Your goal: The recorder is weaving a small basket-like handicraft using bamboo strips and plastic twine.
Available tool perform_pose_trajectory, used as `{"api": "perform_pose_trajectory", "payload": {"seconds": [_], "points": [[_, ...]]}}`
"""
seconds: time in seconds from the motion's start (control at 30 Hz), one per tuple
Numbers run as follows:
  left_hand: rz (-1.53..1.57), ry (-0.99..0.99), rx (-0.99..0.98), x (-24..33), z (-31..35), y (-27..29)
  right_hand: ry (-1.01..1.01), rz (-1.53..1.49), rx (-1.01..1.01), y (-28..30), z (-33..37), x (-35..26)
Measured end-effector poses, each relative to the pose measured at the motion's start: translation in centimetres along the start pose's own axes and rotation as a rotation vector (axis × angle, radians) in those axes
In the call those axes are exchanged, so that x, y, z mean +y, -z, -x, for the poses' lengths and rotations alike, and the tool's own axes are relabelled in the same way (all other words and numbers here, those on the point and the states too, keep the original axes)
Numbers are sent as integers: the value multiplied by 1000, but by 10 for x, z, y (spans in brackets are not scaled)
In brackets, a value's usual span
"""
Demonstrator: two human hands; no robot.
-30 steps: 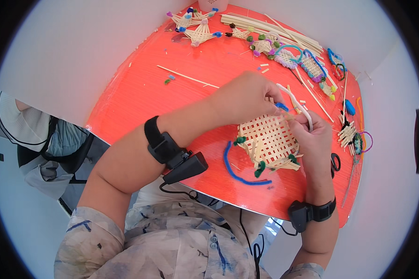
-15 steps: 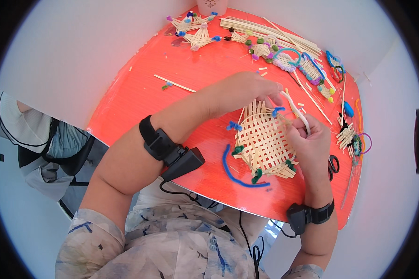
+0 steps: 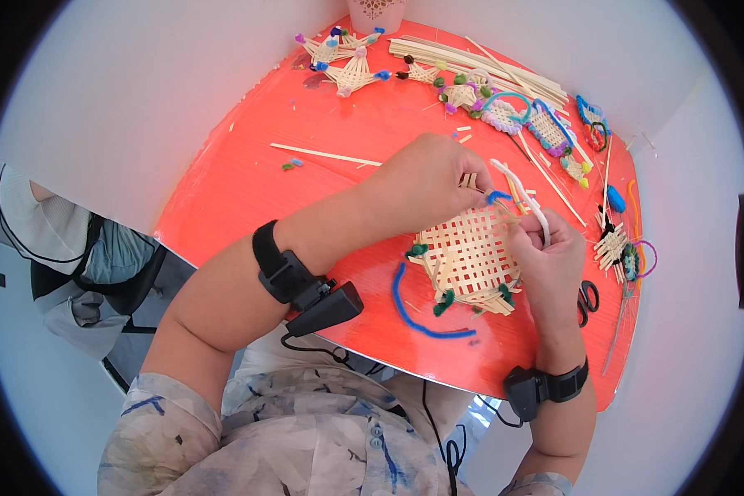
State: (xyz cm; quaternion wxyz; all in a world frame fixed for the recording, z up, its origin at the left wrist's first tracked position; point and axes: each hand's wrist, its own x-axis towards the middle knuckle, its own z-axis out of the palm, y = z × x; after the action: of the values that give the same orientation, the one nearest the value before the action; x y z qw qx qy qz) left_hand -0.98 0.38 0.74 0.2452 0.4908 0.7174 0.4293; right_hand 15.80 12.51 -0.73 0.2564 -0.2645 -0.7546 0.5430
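A woven bamboo-strip mat [image 3: 471,252] lies tilted between my hands, its strip ends sticking out. Several dark green pipe-cleaner ties [image 3: 444,302] bind its near and left edges. At the far edge my left hand [image 3: 450,178] is closed, pinching strip ends beside a blue pipe-cleaner tie [image 3: 498,197]. My right hand [image 3: 550,248] grips the mat's right far corner, with a white pipe cleaner [image 3: 517,183] running up from between its fingers. The left fingers partly cover the strips they pinch. A loose blue pipe cleaner [image 3: 413,316] lies curved on the red table [image 3: 248,186], left of the mat.
Along the far edge lie bamboo strips [image 3: 479,62], star-shaped woven pieces [image 3: 355,73] and small woven pieces with pipe-cleaner rims [image 3: 550,128]. Black scissors [image 3: 587,302] rest right of my right hand. A pink pot [image 3: 376,12] stands at the back. A seated person [image 3: 54,215] is at far left.
My left hand has moved slightly nearer, from the white pipe cleaner's side onto the strip ends by the blue tie. The mat has shifted a little left and nearer edge upward.
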Motion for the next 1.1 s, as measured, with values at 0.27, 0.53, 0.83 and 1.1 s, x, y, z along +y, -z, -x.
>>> {"api": "perform_pose_trajectory", "payload": {"seconds": [0.27,0.53,0.83,1.1], "points": [[-7,-108,17,-2,1,0,80,48,2,-2,0,2],[19,-13,0,2,1,6,32,-52,-24,-7,3,-1],[89,-41,-1,-6,-3,4,9,-44,-54,-5,0,-1],[-48,-71,37,-4,1,7,-86,-177,-204,0,-3,0]]}}
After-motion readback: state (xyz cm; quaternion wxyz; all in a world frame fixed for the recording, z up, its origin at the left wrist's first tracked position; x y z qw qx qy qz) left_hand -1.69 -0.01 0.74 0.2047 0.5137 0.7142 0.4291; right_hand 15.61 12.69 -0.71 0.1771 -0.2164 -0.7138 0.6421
